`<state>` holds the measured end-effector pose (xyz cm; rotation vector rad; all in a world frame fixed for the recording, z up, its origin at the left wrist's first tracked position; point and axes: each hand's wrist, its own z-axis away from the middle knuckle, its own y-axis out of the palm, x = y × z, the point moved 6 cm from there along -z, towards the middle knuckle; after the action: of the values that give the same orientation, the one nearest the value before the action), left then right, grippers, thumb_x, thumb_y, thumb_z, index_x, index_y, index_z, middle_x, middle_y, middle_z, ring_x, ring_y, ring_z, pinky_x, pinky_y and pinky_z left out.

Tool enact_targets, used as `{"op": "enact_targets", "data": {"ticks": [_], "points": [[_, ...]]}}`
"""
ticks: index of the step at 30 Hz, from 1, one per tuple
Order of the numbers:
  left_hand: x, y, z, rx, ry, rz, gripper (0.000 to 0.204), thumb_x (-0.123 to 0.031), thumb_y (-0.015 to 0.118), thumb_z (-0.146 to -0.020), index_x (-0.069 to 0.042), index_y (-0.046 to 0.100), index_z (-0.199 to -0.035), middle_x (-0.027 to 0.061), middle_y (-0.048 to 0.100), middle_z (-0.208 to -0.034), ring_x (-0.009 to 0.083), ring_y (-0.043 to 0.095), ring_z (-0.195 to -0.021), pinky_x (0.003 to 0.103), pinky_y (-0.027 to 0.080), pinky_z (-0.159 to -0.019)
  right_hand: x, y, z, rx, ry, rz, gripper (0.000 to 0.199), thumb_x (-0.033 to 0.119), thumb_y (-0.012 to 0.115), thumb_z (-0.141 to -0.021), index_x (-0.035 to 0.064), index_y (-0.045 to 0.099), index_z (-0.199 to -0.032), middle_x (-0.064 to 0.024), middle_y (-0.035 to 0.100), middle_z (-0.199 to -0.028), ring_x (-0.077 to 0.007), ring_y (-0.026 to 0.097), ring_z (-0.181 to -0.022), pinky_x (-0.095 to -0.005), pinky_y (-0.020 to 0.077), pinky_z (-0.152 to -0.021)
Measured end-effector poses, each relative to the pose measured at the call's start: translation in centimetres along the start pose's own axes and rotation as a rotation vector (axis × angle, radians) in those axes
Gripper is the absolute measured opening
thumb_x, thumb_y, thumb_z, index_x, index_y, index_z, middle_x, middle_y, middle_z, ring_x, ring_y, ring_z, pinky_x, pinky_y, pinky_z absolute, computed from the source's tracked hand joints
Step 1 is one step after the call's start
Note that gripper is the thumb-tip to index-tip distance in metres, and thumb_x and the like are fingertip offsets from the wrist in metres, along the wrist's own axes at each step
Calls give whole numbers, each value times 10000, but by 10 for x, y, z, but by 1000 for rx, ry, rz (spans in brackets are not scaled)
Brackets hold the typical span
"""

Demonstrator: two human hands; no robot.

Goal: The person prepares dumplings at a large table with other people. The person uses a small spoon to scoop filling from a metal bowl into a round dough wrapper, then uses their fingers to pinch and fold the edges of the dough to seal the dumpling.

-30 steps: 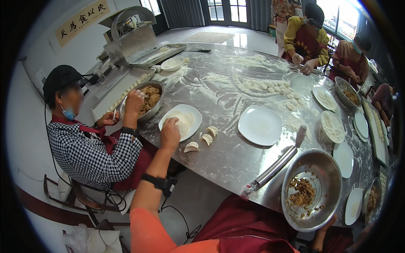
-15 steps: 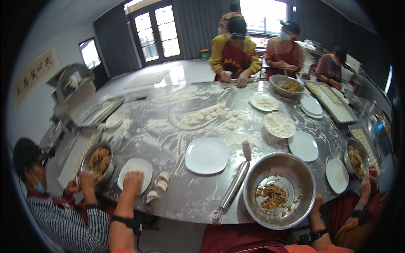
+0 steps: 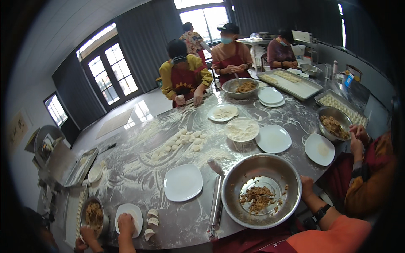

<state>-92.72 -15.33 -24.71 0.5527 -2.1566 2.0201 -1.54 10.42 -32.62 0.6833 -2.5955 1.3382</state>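
Note:
My left hand (image 3: 126,224) is over a white plate (image 3: 134,209) at the lower left, its fingers bent down and together; whatever they pinch is hidden. Three folded dumplings (image 3: 152,221) lie on the table just right of that plate. My right hand (image 3: 306,185) is closed beside the right rim of a large metal mixing bowl (image 3: 228,201); its fingertips and anything in them are out of sight. Brown filling (image 3: 257,198) lies in the bowl's bottom. Left of the bowl is a metal cylinder with a pale handle, like a rolling pin (image 3: 215,202).
A white plate (image 3: 183,182) and floury dough pieces (image 3: 179,141) lie mid-table, with a flour bowl (image 3: 241,129) behind. Co-workers sit close on both sides, a co-worker's hands (image 3: 358,137) at the right; others work across the table. Trays of dumplings (image 3: 344,107) stand far right.
The view has swung to the right and tilted, so the table's things sit further left. My left hand stays at its plate, my right hand beside the mixing bowl.

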Motion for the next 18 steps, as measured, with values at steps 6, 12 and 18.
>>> {"op": "enact_targets", "data": {"ticks": [6, 12, 18], "points": [[-6, -15, -25, -9, 9, 23, 99, -62, 671, -914, -42, 766, -896, 243, 748, -960, 454, 741, -953, 566, 594, -868, -18, -5, 3, -2, 5, 20, 346, 416, 765, -929, 102, 691, -803, -185, 697, -731, -451, 709, -653, -549, 536, -577], [-13, -18, -38, 5, -13, 21, 84, -57, 686, -925, -40, 767, -936, 231, 752, -997, 438, 744, -979, 551, 598, -884, -18, -8, -3, 1, 1, -5, 393, 423, 782, -920, 101, 646, -740, -180, 690, -711, -447, 698, -628, -547, 535, -575], [-18, -24, -40, 1, -27, 34, 79, -51, 701, -936, -38, 769, -976, 219, 756, -1033, 422, 746, -1006, 536, 603, -900, -14, -12, -10, -26, -36, -19, 396, 415, 786, -927, 100, 643, -736, -176, 682, -700, -446, 689, -617, -546, 530, -572]]}}
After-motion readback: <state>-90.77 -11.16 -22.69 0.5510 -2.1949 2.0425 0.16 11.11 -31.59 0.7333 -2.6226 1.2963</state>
